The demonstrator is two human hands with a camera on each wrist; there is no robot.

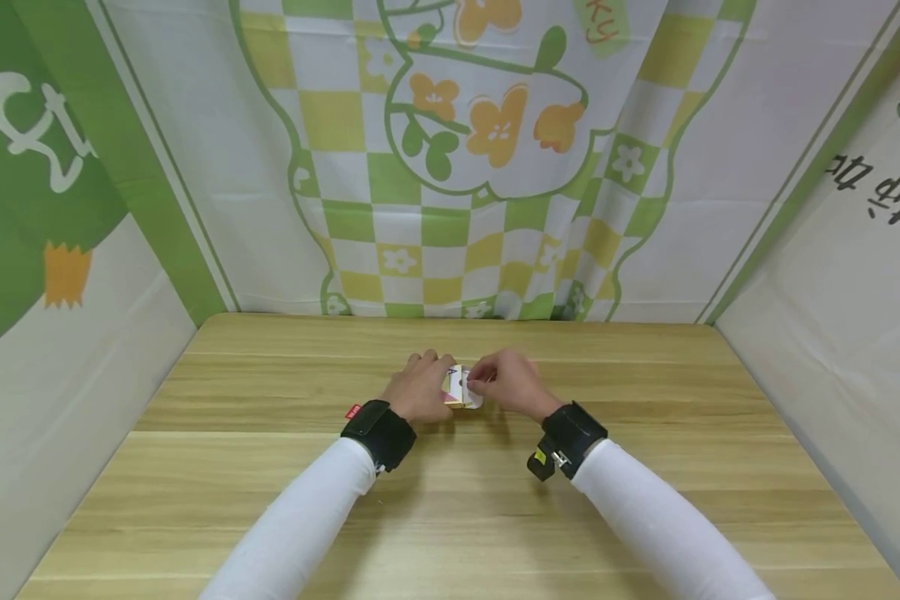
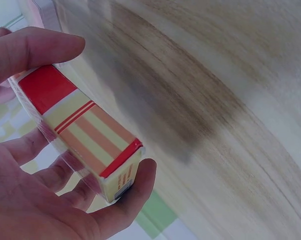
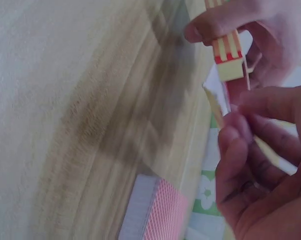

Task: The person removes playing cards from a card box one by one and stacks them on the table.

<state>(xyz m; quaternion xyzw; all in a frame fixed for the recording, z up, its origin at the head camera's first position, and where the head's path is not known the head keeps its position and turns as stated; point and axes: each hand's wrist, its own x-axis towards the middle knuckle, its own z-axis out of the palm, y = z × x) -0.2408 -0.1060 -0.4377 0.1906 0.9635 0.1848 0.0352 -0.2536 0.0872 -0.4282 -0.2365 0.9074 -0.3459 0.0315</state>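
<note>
My left hand (image 1: 420,388) grips a small playing-card box (image 1: 453,385) over the table, with the thumb along one narrow side and the fingers around the other. Red, cream and orange stripes mark the box's side (image 2: 85,120) in the left wrist view. White flaps stick out at the box's right end, where the lid is open. My right hand (image 1: 513,385) pinches a flap there between thumb and fingertips. Beside that hand, a deck of cards (image 3: 158,210) with a red-patterned back lies on the table in the right wrist view.
The wooden table (image 1: 450,517) stretches around both hands. Behind it hangs a green and yellow checked curtain (image 1: 487,233), and printed cloth walls (image 1: 855,275) stand at the sides. Black straps (image 1: 573,433) circle both wrists.
</note>
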